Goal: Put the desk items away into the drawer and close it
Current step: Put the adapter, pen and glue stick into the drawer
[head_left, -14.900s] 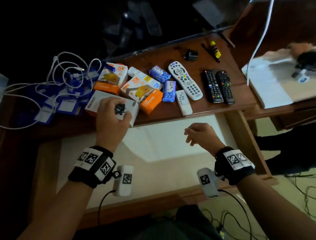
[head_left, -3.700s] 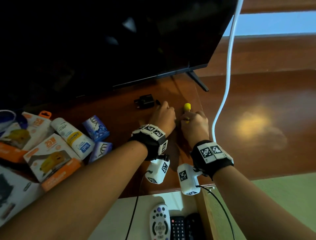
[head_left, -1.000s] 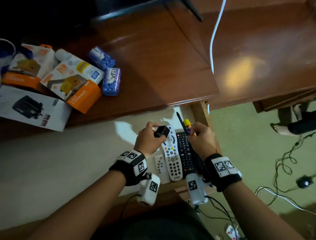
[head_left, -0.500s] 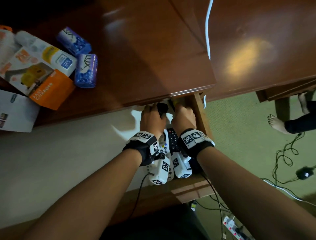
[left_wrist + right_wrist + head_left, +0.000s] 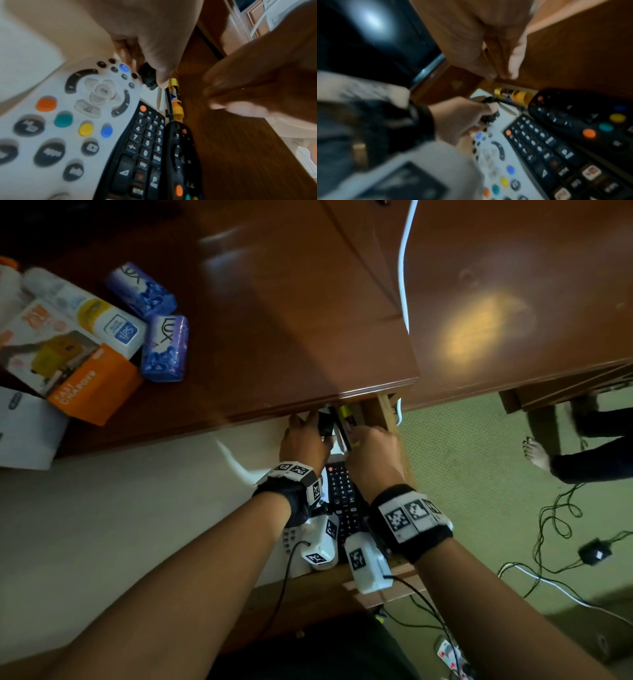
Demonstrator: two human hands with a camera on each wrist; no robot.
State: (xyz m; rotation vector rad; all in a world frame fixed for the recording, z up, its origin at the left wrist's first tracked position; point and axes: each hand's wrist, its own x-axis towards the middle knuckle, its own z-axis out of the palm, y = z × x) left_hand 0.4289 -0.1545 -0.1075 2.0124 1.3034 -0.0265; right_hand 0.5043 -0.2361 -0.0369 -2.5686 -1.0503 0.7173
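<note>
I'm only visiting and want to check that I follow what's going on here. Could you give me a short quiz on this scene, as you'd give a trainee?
1. True or false: the glue stick already lies in the drawer.
2. What does the left hand pinch? A) the orange box B) the black adapter C) the white remote
3. How many blue soap packs lie on the desk top?

Key: 1. True. 2. B. 3. Two.
</note>
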